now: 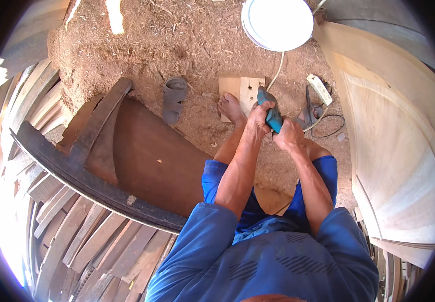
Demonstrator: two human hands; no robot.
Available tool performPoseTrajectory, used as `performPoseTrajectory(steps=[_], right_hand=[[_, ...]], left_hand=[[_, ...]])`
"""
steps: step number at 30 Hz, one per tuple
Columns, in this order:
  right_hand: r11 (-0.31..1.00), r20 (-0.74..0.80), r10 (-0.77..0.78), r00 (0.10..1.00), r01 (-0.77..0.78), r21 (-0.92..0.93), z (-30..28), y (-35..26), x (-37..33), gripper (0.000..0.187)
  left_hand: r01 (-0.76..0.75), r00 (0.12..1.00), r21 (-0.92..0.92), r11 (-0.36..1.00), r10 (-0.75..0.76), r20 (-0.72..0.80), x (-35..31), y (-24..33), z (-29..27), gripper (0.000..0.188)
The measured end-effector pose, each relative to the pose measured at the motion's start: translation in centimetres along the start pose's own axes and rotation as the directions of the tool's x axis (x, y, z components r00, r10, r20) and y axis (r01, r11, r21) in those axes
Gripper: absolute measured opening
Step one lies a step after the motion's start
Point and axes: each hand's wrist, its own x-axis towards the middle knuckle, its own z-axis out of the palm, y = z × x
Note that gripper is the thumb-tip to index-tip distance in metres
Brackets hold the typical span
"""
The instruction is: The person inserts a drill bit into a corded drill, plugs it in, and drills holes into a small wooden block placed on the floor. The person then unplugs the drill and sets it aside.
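Note:
A teal corded power tool is held in both of my hands, its front end above a pale wooden board. My left hand is closed round the front part of the tool. My right hand is closed on its rear part, nearer to me. The board lies on the ground and has a few dark holes in it; my bare left foot rests at its left edge. The tool's tip and the exact kind of tool are hard to make out.
A white round lid or bucket stands at the far side, a pale cord beside it. A grey clog lies left of my foot. On the right are a power strip and a large curved wooden panel; stacked planks are at left.

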Motion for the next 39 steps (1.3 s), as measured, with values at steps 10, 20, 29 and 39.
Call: performPoseTrajectory(steps=[10,20,29,39], right_hand=[[0.993,0.014,-0.111,0.994,0.111,-0.041,-0.4,0.9,0.0,0.04],[0.989,0.053,-0.135,0.989,0.137,-0.049,-1.1,1.3,-1.4,0.047],[0.994,0.014,-0.096,0.995,0.097,-0.051,-0.2,1.0,0.0,0.037],[0.996,-0.045,-0.082,0.996,0.08,-0.045,0.4,0.7,0.1,0.035]], left_hand=[[0.065,0.996,-0.101,0.993,-0.058,0.064,0.5,-0.5,-1.1,0.046],[0.005,0.998,-0.097,0.995,0.0,0.055,-2.1,-1.4,-0.4,0.043],[0.009,0.995,-0.097,0.995,0.001,0.096,-0.8,-0.7,-0.4,0.041],[-0.029,0.998,-0.046,0.999,0.031,0.047,0.7,-1.1,-1.3,0.049]])
